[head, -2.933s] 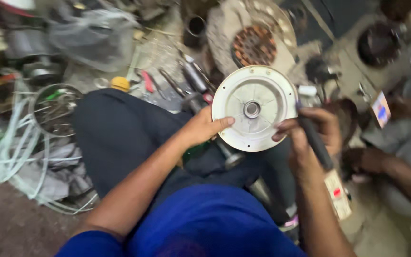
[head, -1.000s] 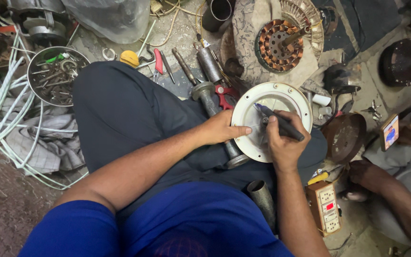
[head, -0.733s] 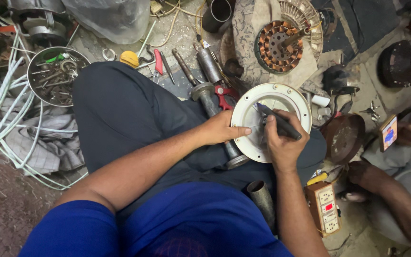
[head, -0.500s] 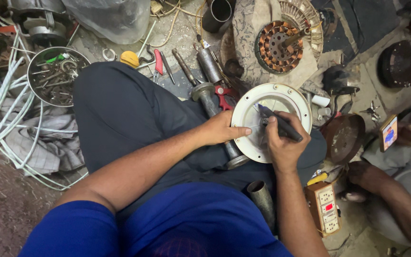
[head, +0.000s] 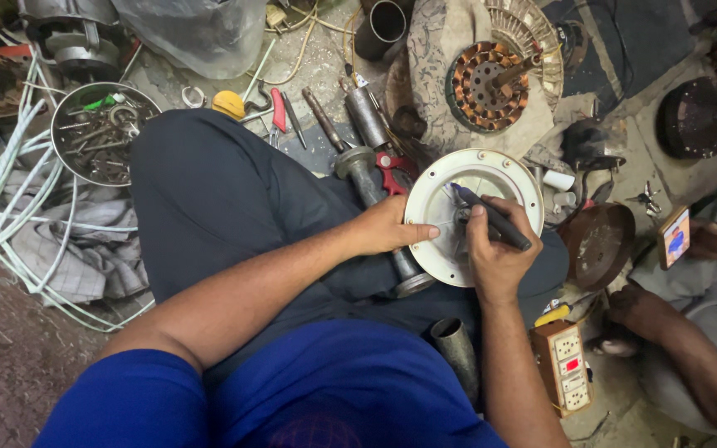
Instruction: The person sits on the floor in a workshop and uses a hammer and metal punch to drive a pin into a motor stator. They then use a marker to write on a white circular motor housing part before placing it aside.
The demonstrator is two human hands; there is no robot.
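I am watching the person sitting on the floor and working on a round white metal fan-motor cover (head: 458,178), which is resting on the lap, against the dark trousers. The left hand (head: 387,228) is holding the cover's left rim, fingers laid flat on it. The right hand (head: 495,249) is closed around a dark-handled tool (head: 491,220) and is pressing its tip near the centre of the cover. I am judging that the work is in the middle: the cover is already separated from the copper-wound round stator (head: 487,83), which is lying on a patterned cloth further away, and nothing is joined back yet.

For containers, a round steel bowl (head: 64,124) at the left is holding mixed bolts, small metal parts and one green piece. A clear plastic bag (head: 201,33) is lying behind it; I cannot tell its contents. At the right, another person's hand is holding a phone (head: 675,236).
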